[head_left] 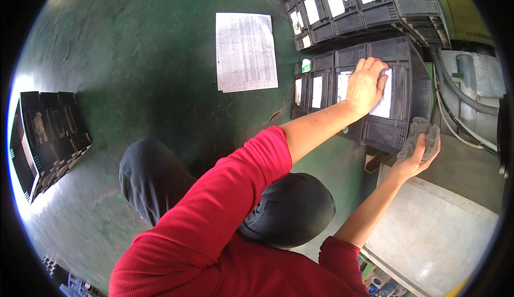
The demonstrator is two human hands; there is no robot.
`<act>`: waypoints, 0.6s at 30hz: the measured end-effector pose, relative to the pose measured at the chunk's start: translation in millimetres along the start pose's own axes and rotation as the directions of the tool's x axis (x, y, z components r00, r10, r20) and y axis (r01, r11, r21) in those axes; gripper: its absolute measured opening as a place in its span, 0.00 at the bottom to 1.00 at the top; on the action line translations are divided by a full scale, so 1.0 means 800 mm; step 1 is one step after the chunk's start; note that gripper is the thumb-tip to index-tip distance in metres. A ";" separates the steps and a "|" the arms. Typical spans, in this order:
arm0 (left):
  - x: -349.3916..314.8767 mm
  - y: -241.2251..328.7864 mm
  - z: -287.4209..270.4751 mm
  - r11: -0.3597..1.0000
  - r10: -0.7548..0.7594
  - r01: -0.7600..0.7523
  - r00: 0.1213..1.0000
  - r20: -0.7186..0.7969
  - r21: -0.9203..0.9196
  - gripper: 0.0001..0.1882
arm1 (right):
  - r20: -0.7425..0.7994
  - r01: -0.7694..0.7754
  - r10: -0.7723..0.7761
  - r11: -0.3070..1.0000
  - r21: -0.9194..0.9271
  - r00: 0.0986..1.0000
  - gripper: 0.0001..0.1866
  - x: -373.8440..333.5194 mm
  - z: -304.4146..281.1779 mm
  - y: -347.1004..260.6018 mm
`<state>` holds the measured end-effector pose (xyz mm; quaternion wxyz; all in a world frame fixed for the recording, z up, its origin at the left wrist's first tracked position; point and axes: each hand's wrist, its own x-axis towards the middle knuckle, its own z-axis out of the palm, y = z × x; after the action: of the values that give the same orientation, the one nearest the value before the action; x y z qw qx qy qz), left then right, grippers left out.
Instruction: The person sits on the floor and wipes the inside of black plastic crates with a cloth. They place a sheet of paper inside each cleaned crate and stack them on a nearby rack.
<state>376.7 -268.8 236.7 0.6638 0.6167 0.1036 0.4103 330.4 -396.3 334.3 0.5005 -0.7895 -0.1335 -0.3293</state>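
My left hand [367,85] reaches across to the front of a stack of black plastic crates [404,50]. Its fingers are curled at a white label [382,101] on the top crate, and the palm side is hidden, so what they grip, if anything, does not show. Lower right, at the near corner of the same stack, my right hand [417,160] is closed around a crumpled grey rag [421,136]. More white labels [317,92], some torn or patchy, mark the other crates of this stack.
Behind stands a second stack of labelled black crates [324,8]. Printed sheets [246,53] lie on the green floor [139,45]. Another black crate stack [51,136] is at far left. Right of me are hoses [466,96] and a pale flat-topped surface [433,227].
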 end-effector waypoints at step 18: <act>-0.023 -0.005 -0.027 0.984 0.120 -0.098 0.981 0.150 -0.149 0.07 | -0.001 0.018 -0.018 1.000 -0.006 1.000 0.21 -0.003 0.003 0.002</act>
<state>352.3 -264.7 221.8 0.6884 0.6036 -0.0130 0.4021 330.3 -394.9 331.3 0.4952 -0.7895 -0.1393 -0.3347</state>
